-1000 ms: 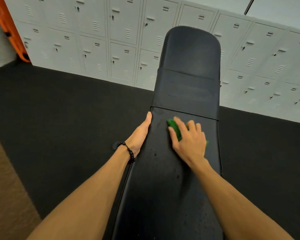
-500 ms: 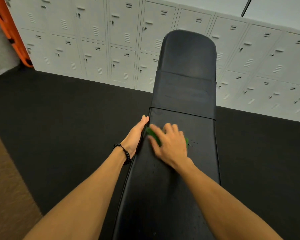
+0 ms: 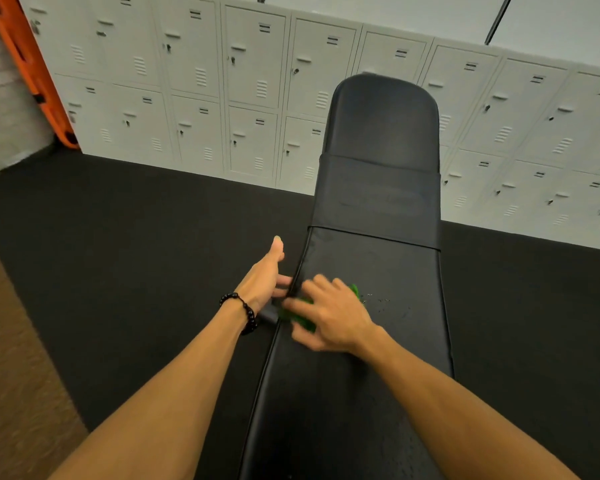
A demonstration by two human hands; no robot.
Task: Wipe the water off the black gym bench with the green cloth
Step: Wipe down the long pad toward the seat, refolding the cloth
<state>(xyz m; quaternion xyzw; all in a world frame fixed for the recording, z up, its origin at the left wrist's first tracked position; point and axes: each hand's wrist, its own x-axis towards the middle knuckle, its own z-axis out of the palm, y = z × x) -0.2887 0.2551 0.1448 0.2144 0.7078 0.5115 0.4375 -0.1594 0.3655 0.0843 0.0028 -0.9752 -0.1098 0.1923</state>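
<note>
The long black gym bench runs away from me toward the lockers, its far pad tilted up. My right hand presses the green cloth flat on the seat pad near its left edge; most of the cloth is hidden under the palm. A few water drops glisten just right of that hand. My left hand, with a black bead bracelet on the wrist, rests against the bench's left edge, fingers wrapped under the side and thumb pointing forward.
Grey metal lockers line the far wall behind the bench. An orange frame leans at the far left. Black rubber flooring lies on both sides, with a brown strip at the near left.
My right hand has swept the cloth from the middle of the pad leftward and slightly toward me, to the left edge. My left hand stayed on that edge.
</note>
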